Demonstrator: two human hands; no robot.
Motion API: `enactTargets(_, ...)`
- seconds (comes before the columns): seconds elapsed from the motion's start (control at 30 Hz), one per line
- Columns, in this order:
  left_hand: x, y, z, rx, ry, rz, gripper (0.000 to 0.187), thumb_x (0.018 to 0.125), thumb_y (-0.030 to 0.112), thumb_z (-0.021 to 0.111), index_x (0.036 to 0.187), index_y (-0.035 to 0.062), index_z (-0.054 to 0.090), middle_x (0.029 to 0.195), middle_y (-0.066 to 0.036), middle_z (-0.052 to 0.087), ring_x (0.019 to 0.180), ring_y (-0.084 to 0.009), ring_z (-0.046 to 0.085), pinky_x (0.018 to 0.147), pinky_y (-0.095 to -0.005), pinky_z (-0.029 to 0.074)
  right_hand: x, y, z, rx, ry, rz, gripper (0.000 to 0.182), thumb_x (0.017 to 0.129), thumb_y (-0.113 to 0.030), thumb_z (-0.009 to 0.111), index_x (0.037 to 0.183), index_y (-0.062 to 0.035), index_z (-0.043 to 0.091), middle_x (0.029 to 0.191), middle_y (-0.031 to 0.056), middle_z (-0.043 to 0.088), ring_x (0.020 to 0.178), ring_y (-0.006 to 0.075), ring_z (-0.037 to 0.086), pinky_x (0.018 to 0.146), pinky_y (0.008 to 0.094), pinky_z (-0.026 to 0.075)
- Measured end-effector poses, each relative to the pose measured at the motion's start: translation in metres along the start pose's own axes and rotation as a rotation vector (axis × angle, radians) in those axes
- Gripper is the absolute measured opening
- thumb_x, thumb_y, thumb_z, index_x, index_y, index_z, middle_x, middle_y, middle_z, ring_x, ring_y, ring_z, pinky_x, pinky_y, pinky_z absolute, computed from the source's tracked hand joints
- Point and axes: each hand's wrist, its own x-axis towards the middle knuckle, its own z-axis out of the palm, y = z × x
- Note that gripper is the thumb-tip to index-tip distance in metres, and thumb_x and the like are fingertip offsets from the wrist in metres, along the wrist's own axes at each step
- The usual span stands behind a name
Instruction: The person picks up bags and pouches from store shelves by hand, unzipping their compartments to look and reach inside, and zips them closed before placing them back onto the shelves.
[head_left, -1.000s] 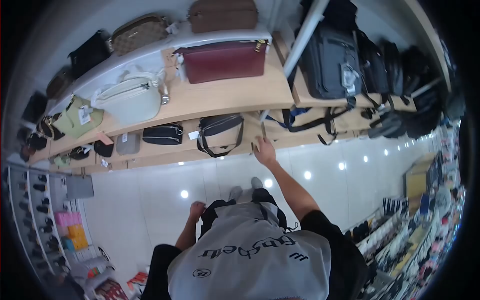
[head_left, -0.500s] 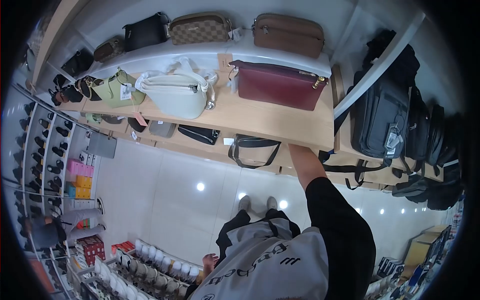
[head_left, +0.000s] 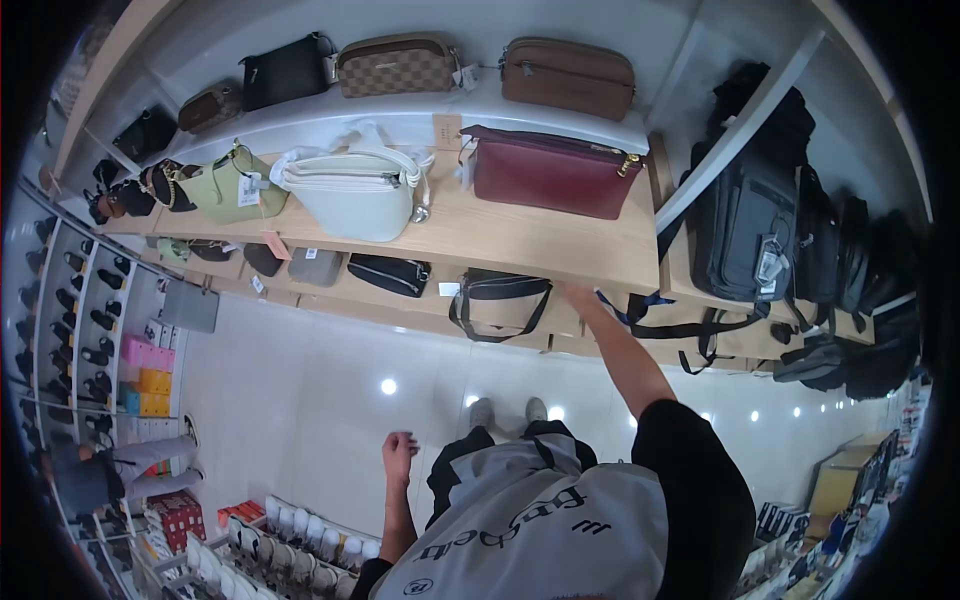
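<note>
My right hand point(head_left: 582, 294) reaches under the front edge of the upper wooden shelf point(head_left: 560, 240), at the lower shelf. It is just right of a black bag point(head_left: 495, 287) with a hanging strap, and a dark blue strap point(head_left: 632, 306) lies on its other side. The fingers are mostly hidden in shadow, so any hold cannot be made out. My left hand point(head_left: 400, 450) is raised over the floor, its fingers curled, with nothing visible in them. Above my right hand, a dark red bag point(head_left: 550, 175) stands on the upper shelf beside a white bag point(head_left: 355, 195).
A grey backpack point(head_left: 745, 230) stands at the right, with straps hanging off the shelf. Racks of white shoes point(head_left: 300, 530) are at the bottom left. A person point(head_left: 150, 465) is by the shoe wall at the far left. A brown bag point(head_left: 568, 78) sits higher up.
My left hand has risen from beside my body and moved forward. My right hand has come partly out from under the upper shelf, a little to the left.
</note>
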Motion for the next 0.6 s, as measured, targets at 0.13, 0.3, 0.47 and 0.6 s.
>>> enactTargets(0.13,0.012,0.089,0.068,-0.120,-0.294,0.113,0.023,0.108,0.018,0.059,0.116,-0.0001,0.071,0.100,-0.010,0.073,0.091,-0.0166,0.071,0.083,-0.0334,0.060,-0.105,-0.070,-0.035,0.128,0.765,-0.024,0.057,0.090,-0.026,0.083,0.134,0.0010,0.059,0.123,0.0282,0.065,0.113,0.0481,0.063,0.092,0.0565,0.054)
enactTargets(0.3,-0.004,0.149,0.154,-0.126,-0.723,0.087,0.040,0.111,0.031,0.064,0.142,0.0048,0.060,0.122,-0.011,0.070,0.109,-0.0195,0.070,0.096,-0.0366,0.058,-0.237,-0.120,-0.012,0.698,0.382,0.224,0.060,0.087,-0.029,0.088,0.129,0.0004,0.057,0.123,0.0274,0.067,0.114,0.0474,0.065,0.096,0.0514,0.053)
enactTargets(0.47,-0.034,0.134,0.207,-0.355,-0.845,-0.143,0.064,0.114,0.042,0.058,0.163,0.0088,0.033,0.155,-0.011,0.051,0.137,-0.0215,0.056,0.111,-0.0409,0.052,-0.325,-0.171,-0.031,0.778,0.264,0.370,0.059,0.087,-0.033,0.089,0.122,0.0056,0.061,0.107,0.0227,0.074,0.097,0.0343,0.074,0.087,0.0432,0.058)
enactTargets(0.6,-0.053,0.119,0.216,-0.442,-0.887,-0.191,0.059,0.116,0.046,0.050,0.159,0.0080,0.040,0.147,-0.010,0.059,0.132,-0.0219,0.061,0.109,-0.0419,0.053,-0.362,-0.170,-0.051,0.710,0.191,0.269,0.057,0.091,-0.039,0.084,0.121,0.0036,0.061,0.108,0.0245,0.072,0.098,0.0387,0.073,0.086,0.0463,0.058)
